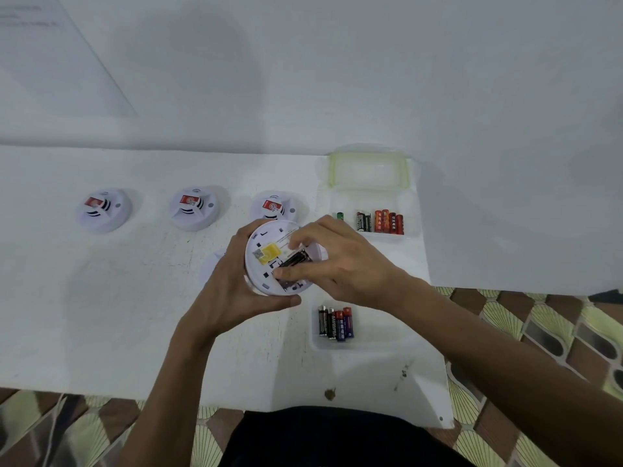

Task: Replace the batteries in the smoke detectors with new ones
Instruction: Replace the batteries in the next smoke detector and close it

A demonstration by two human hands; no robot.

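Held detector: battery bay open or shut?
Open. The detector sits back-up in the left hand; dark batteries lie exposed in the bay, no cover over them, and the right hand pinches them.

The right hand (340, 261) covers part of the battery slot (296, 259) in the held smoke detector (268, 264). Another detector (274, 205) sits half hidden behind it. Labels on the batteries (381, 221) are unreadably small.
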